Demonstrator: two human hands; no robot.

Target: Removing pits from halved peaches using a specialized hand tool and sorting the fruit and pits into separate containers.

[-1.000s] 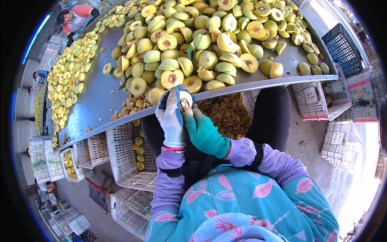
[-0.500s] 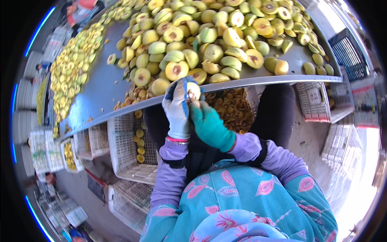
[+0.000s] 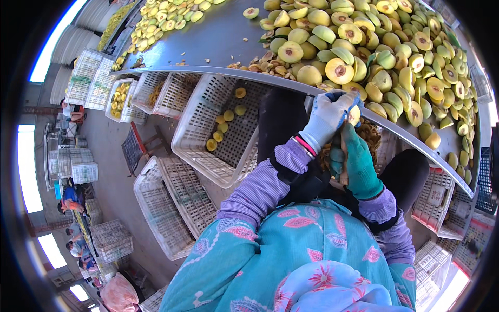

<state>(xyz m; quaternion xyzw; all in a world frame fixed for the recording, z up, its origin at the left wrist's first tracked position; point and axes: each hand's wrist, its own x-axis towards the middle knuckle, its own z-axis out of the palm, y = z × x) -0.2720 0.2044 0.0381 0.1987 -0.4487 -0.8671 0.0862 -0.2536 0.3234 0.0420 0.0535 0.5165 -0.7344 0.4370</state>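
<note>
My left hand (image 3: pixel 328 117), in a white glove with blue-coated fingers, is closed round a yellow-green fruit (image 3: pixel 354 115) at the edge of the metal table. Just below it my right hand (image 3: pixel 362 164), in a green glove, grips a slim tool with a brown handle (image 3: pixel 344 178). The tool's upper end points at the fruit; its tip is hidden. Beyond both hands lies a heap of halved fruit (image 3: pixel 382 80), some showing brown stones or hollows.
The metal table (image 3: pixel 223 44) has a raised rim, with more cut fruit (image 3: pixel 169 15) at its far left. A white plastic crate (image 3: pixel 192 132) under the rim holds several fruit pieces. Below my hands are brownish scraps (image 3: pixel 371 136). Stacked crates (image 3: pixel 174 203) and people stand further left.
The view has swung left, so table and heap appear further right. My left hand still holds the fruit. My right hand has turned, and the tool's handle now shows.
</note>
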